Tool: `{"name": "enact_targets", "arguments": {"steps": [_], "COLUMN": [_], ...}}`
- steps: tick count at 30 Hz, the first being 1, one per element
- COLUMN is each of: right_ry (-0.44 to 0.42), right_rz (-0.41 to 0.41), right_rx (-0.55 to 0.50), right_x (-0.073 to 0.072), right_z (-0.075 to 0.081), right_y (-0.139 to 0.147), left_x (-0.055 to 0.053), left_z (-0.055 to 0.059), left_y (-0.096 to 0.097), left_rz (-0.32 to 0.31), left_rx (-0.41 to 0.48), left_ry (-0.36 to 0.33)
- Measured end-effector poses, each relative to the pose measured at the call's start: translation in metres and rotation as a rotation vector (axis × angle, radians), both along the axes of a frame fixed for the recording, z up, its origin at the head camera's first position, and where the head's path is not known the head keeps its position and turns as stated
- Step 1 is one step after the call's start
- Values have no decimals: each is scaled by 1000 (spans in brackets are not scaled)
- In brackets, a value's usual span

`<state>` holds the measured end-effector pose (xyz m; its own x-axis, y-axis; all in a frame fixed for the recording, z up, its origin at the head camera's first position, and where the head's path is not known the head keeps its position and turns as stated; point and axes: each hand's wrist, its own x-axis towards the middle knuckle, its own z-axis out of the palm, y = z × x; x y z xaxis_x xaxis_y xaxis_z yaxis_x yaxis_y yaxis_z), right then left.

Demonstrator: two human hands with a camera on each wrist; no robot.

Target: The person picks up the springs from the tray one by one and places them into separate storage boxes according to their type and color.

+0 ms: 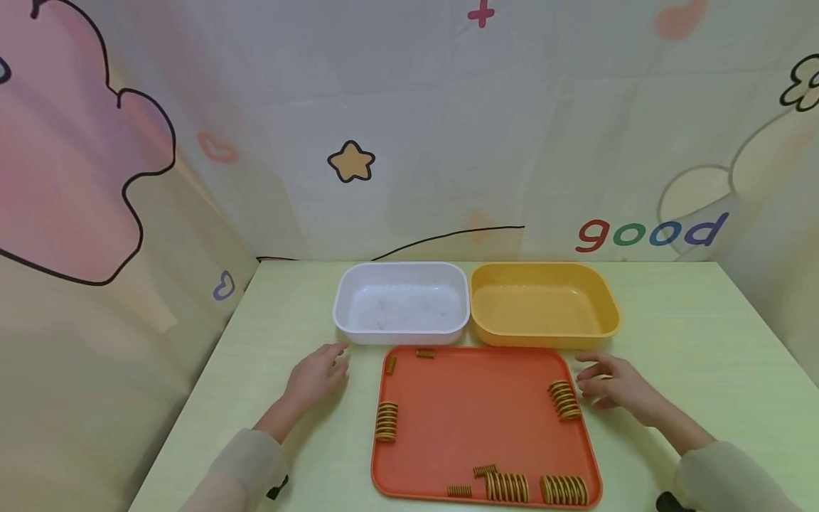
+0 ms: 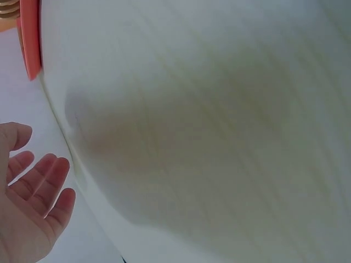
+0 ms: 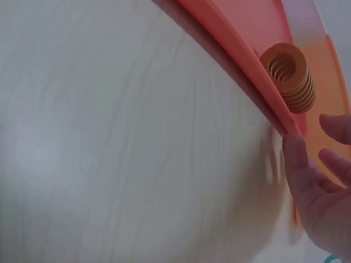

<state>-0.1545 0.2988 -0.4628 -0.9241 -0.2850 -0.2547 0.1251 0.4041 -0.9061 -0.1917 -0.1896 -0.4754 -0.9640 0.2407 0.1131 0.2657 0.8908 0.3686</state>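
An orange-red tray [image 1: 473, 419] lies on the table with several brass-coloured coil springs along its edges. Larger springs are at its left side [image 1: 387, 422], its right side [image 1: 564, 400] and its front edge [image 1: 564, 490]; smaller ones include a spring [image 1: 425, 353] at the back. My left hand [image 1: 316, 377] hovers left of the tray, fingers loosely bent and holding nothing. Beside the tray's right edge is my right hand [image 1: 617, 387], its fingers spread close to the large spring [image 3: 290, 79]. Whether a fingertip touches the tray rim is unclear.
Behind the tray stand a white bin [image 1: 401, 338] on the left and a yellow bin [image 1: 544, 340] on the right, side by side. A printed curtain [image 1: 416, 199] hangs at the table's back edge. Pale tabletop [image 1: 691, 334] extends on both sides.
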Motion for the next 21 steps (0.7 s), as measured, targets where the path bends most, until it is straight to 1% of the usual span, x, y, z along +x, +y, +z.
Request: {"name": "enact_targets", "arguments": {"steps": [6, 11, 21], "right_ry": [-2, -9, -44], "right_rz": [0, -19, -56], "right_rx": [-20, -23, 3], "right_x": [-1, 0, 1], "right_z": [-3, -7, -10], "right_y": [-7, -11, -17], "left_x": [1, 1, 1], "left_z": [1, 2, -3], "left_y": [9, 17, 31], "left_rz": [-18, -45, -93], "left_rx": [25, 30, 42], "left_ry": [-2, -2, -36]}}
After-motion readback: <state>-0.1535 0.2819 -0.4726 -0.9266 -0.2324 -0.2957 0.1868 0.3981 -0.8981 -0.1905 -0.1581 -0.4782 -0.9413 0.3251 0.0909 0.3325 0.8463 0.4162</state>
